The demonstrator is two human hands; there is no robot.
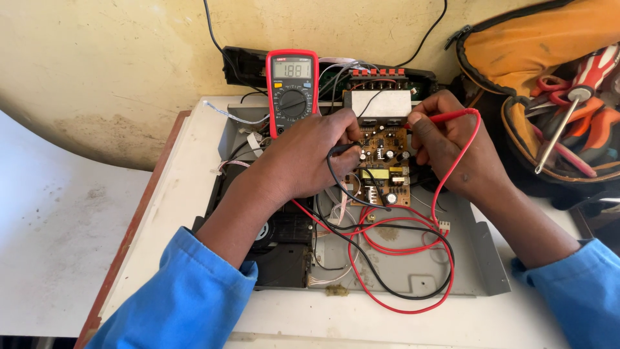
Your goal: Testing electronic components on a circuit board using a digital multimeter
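Note:
My left hand pinches a black test probe and presses its tip onto a brown circuit board. My right hand grips a red test probe whose tip touches the board's upper right edge. A red-cased multimeter stands upright behind the left hand, its display lit. Red and black test leads loop over the open grey metal chassis in front of the board. A silver heat sink sits at the board's far end.
The chassis rests on a white table against a stained wall. An orange tool bag with screwdrivers and pliers lies at the right. A black disc drive fills the chassis's left part. Loose white wires trail at the chassis's left rear.

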